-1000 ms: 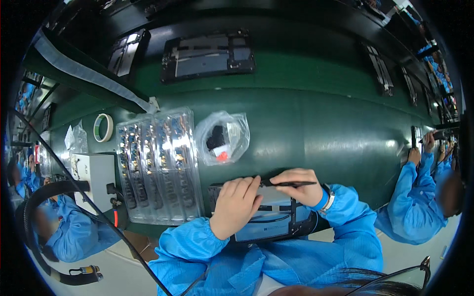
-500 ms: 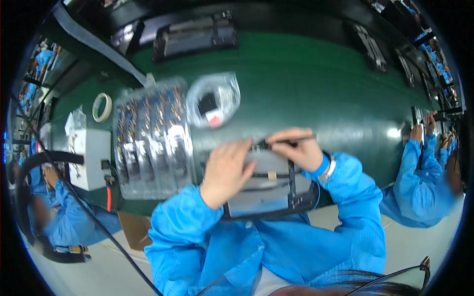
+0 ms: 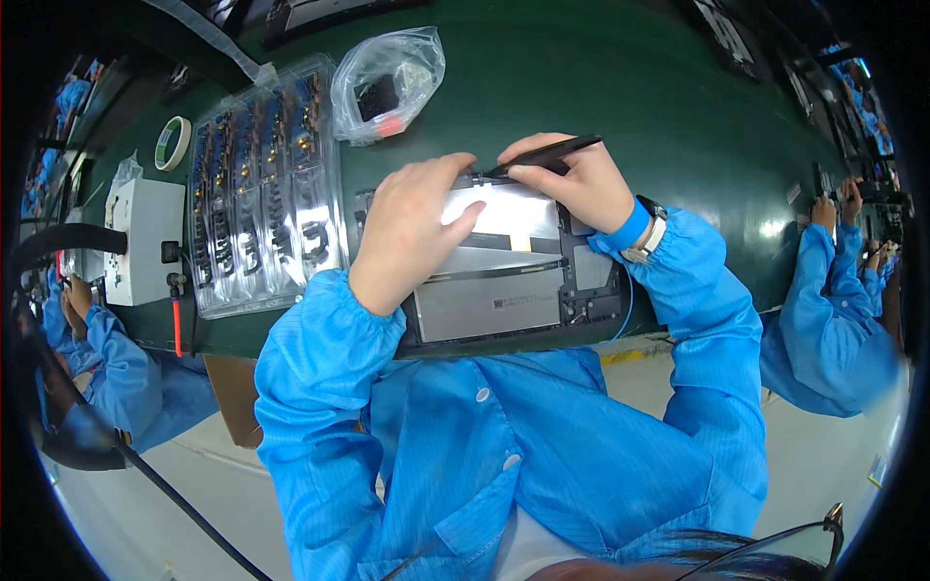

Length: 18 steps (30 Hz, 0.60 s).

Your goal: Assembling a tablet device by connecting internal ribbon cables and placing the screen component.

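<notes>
On the table before me lies an opened flat electronic device (image 3: 492,305), tablet-like, with a black frame and silver panels. My left hand (image 3: 407,228) lies across its left part, fingers stretched toward the far edge and thumb apart. My right hand (image 3: 593,189) grips a slim black pen-shaped tool (image 3: 557,153). The tool slants, its tip down at the middle of the device's far edge, close to my left fingertips. Whether the tip touches a part there is too small to tell. A blue wrist strap (image 3: 625,232) with a wire circles my right wrist.
Left of the device sits a clear plastic tray (image 3: 334,208) of small circuit boards. Beyond are a clear bag (image 3: 412,92), a tape roll (image 3: 173,143) and a white box (image 3: 155,242) with a black hose. Co-workers in blue sit at both sides, one at right (image 3: 823,320).
The view has shifted, so the table things appear higher. Both hands stay at the device's far edge. The tool remains in my right hand and now looks more steeply tilted.
</notes>
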Available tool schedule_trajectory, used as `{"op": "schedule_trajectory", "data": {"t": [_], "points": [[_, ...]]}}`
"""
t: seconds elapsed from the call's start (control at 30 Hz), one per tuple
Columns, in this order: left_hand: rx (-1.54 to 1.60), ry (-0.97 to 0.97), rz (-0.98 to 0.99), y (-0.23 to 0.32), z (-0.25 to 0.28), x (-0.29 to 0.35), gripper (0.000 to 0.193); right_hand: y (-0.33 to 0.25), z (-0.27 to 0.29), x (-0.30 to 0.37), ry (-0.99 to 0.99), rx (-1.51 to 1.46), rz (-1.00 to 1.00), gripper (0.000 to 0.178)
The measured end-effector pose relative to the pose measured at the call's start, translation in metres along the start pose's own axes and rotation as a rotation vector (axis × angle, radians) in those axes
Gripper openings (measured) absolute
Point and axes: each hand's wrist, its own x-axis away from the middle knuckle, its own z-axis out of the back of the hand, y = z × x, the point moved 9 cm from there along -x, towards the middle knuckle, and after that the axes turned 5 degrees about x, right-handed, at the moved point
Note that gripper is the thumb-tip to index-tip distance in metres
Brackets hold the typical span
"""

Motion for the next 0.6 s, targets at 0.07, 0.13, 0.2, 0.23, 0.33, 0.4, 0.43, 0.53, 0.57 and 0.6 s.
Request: {"op": "schedule_trajectory", "data": {"t": [0.07,0.13,0.2,0.23,0.33,0.4,0.43,0.53,0.57,0.6], "points": [[0.003,-0.024,-0.016,0.002,-0.004,0.000,0.039,0.000,0.000,0.002,0.008,-0.016,-0.012,0.018],[-0.019,-0.038,-0.046,0.007,-0.004,0.001,0.039,-0.003,0.001,0.004,0.015,0.012,0.003,0.018],[-0.039,-0.058,-0.071,0.008,-0.005,0.001,0.039,-0.004,0.002,0.003,0.019,0.036,0.013,0.018],[-0.089,-0.068,-0.112,0.011,-0.006,0.003,0.039,-0.005,0.002,0.002,0.017,0.042,0.020,0.018],[-0.155,-0.084,-0.161,0.014,-0.008,0.003,0.038,-0.005,0.004,0.003,0.026,0.025,0.009,0.018],[-0.173,-0.086,-0.165,0.014,-0.008,0.003,0.037,-0.002,0.005,0.003,0.034,0.003,-0.006,0.018],[-0.195,-0.090,-0.173,0.014,-0.008,0.003,0.040,0.002,0.007,0.003,0.057,-0.044,-0.008,0.018],[-0.188,-0.088,-0.121,0.012,-0.006,0.003,0.049,0.001,0.009,0.003,0.065,-0.065,0.013,0.018],[-0.161,-0.082,-0.064,0.007,-0.004,0.002,0.055,0.000,0.007,0.003,0.036,-0.021,0.009,0.018],[-0.160,-0.082,-0.063,0.006,-0.005,0.003,0.055,0.000,0.005,0.003,0.009,0.024,0.005,0.018]]}}
